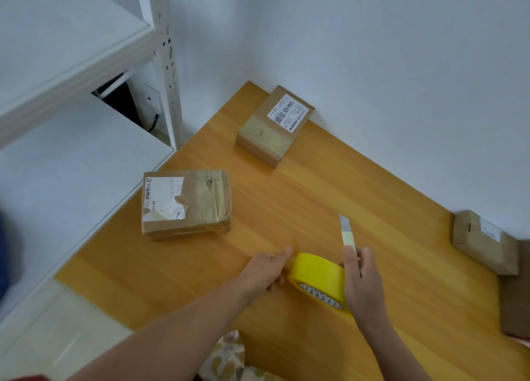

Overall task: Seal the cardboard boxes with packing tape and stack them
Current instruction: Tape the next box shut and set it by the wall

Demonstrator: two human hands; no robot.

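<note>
While the left hand (268, 270) is gripping yellow tape (318, 277) and the right hand (363, 284) a cutter (347, 233), a barcode-labelled box (274, 126) (print unclear) is sitting on the wooden table (315, 194).

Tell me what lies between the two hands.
In the head view, the yellow tape roll sits between the left hand and the right hand, which holds a utility knife.

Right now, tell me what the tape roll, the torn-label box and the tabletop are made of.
The tape roll: yellow, matte film or paper, unclear which; patterned core, probably cardboard. The torn-label box: brown cardboard, creased edges, glossy clear tape, torn paper label. The tabletop: smooth wood or wood-look laminate, by its grain streaks.
</note>
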